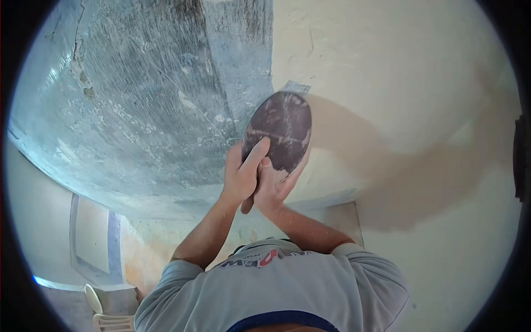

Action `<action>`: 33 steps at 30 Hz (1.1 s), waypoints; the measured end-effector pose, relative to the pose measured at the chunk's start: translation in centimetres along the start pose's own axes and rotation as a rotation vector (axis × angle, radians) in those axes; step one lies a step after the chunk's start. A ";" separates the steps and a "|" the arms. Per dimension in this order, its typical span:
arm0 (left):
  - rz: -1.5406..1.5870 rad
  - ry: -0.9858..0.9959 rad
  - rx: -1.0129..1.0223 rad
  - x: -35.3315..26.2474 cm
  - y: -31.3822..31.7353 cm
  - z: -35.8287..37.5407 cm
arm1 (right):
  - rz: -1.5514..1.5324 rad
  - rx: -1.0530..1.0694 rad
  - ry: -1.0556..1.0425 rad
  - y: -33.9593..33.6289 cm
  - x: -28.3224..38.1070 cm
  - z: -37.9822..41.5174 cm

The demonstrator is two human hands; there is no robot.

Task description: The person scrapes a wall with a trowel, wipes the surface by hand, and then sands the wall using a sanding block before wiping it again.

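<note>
A dark oval sanding pad (pixel 281 128) presses flat against the surface overhead, right where bare grey cement (pixel 138 99) meets cream plaster (pixel 398 83). My left hand (pixel 242 172) grips the pad's lower edge, one finger stretched up over its back. My right hand (pixel 275 187) is clasped just beside and below the left, holding the same pad from underneath. Both forearms rise from my grey shirt (pixel 287 288) at the bottom of the view.
The pad and arms cast a broad shadow (pixel 420 177) across the cream plaster to the right. A white plastic chair (pixel 108 312) stands at the lower left, below a pale framed wall panel (pixel 94 238).
</note>
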State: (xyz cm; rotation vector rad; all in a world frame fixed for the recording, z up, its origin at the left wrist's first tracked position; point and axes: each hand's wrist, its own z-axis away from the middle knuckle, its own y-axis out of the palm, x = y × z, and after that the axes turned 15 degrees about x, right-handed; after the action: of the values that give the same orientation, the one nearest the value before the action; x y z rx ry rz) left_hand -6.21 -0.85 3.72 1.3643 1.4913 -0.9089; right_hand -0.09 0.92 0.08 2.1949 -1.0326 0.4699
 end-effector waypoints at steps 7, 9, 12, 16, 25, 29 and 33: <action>-0.017 -0.001 0.018 0.5 -0.4 -0.1 | 0.001 -0.049 0.080 -0.6 -1.1 0.4; 0.008 0.016 -0.015 0.6 -0.2 0.4 | -0.002 -0.023 0.081 -1.1 -1.7 1.6; -0.015 -0.216 0.112 2.3 -2.0 1.5 | -0.040 0.026 0.156 -1.6 -0.4 1.7; 0.191 -0.089 0.181 2.2 -1.4 1.5 | 0.008 0.178 0.339 -5.2 0.7 1.5; 0.091 0.254 0.005 2.2 1.8 -0.3 | 0.261 0.214 0.114 -6.1 1.5 -1.1; 0.094 0.412 -0.054 2.3 2.4 -0.3 | 0.320 0.223 0.043 -6.3 1.0 -1.3; 0.029 0.480 -0.073 3.7 2.4 -0.4 | 0.266 0.220 0.084 -6.4 0.8 -1.6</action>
State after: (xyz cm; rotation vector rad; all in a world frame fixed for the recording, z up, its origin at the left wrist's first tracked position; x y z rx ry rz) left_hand -3.87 1.05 0.52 1.6190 1.8330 -0.5194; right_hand 5.34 4.64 -0.94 2.2121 -1.2858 0.8246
